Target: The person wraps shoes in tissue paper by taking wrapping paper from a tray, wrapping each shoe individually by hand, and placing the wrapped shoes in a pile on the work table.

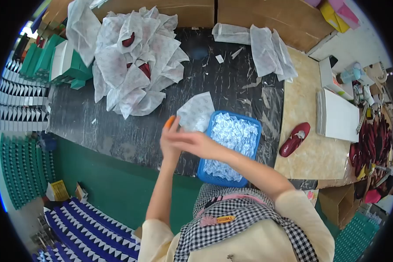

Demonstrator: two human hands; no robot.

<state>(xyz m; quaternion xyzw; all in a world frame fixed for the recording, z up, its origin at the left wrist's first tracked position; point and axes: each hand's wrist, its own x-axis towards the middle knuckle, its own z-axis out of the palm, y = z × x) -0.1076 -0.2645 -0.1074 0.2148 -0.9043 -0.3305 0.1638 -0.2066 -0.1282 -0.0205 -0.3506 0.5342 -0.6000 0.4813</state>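
Observation:
My left hand (169, 139) is raised above the front edge of the dark table, fingers stretched up, with an orange cover on one fingertip. My right hand (191, 143) reaches across it, fingers extended and overlapping the left; motion blurs both a little. No held object shows in either. Just beyond the fingers lies a white printed tissue bag (197, 110). To the right of it, a blue basket (258, 139) is full of small white-and-blue packets (233, 135). A large heap of white tissue bags (129, 83), some showing dark red shoes inside, sits at the far left.
A dark red shoe (295, 139) rests on the tan tabletop (310, 161) at right, near a stack of white sheets (338, 115). More white bags (266, 52) lie at the back. Green boxes (61, 65) stand left; blue racks (87, 222) stand below on the green floor (105, 174).

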